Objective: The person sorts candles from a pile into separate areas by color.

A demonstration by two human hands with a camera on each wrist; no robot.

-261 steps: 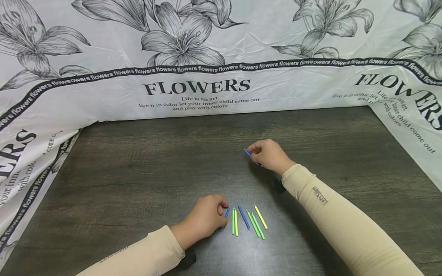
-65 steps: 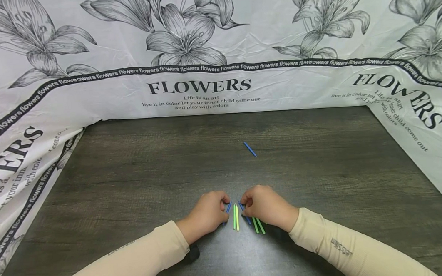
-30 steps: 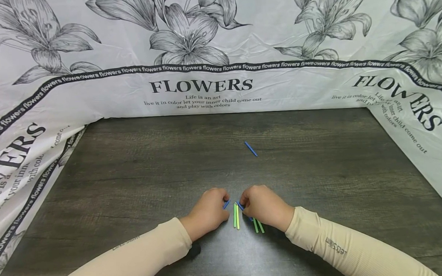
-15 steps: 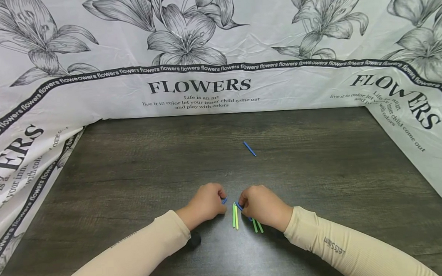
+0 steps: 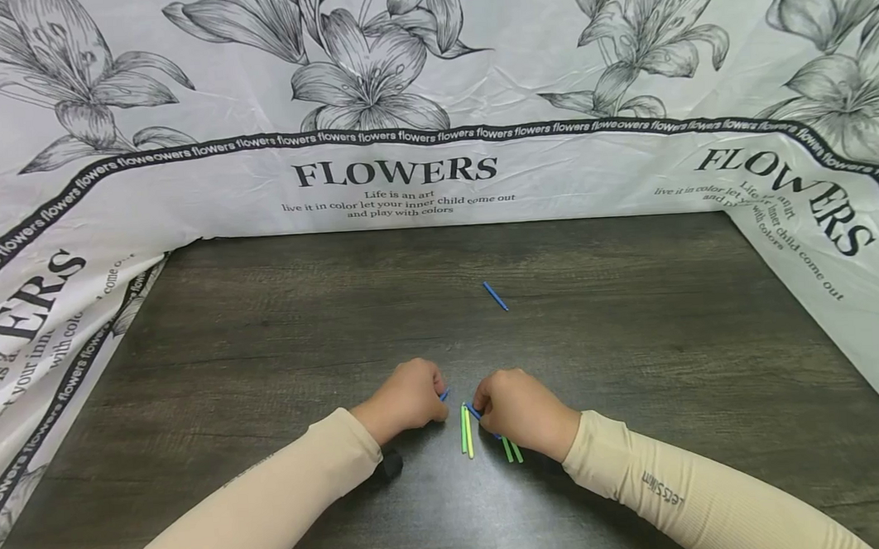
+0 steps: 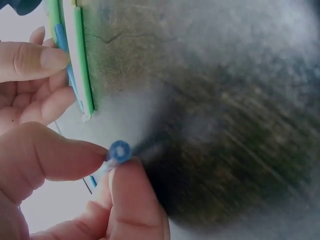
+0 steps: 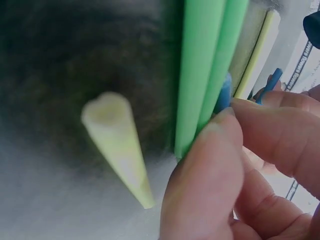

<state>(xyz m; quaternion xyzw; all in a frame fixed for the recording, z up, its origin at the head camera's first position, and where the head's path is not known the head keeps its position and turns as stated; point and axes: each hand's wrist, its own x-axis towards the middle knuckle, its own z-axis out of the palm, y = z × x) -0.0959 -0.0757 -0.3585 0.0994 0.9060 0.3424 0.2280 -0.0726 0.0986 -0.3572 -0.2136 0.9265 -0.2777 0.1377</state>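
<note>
My left hand (image 5: 410, 395) pinches a thin blue candle (image 6: 120, 150) between thumb and finger, its end facing the left wrist camera. A second blue candle (image 5: 474, 411) is pinched by my right hand (image 5: 524, 411), slanting with its far end close to the tops of a green candle (image 5: 463, 429) and a yellow candle (image 5: 469, 435). That pair lies side by side between the hands. Two green candles (image 7: 200, 75) lie right beside my right fingertips, partly covered in the head view. Another yellow candle (image 7: 120, 150) shows only in the right wrist view.
A lone blue candle (image 5: 496, 295) lies farther back on the dark wooden table (image 5: 300, 315). White flower-printed cloth (image 5: 397, 185) hangs along the back and both sides. A dark wrist device (image 5: 390, 465) sits under my left wrist.
My right hand has let go of a blue candle at the back and come forward to another blue one. Lately my left hand has moved slightly back and left with its blue candle.
</note>
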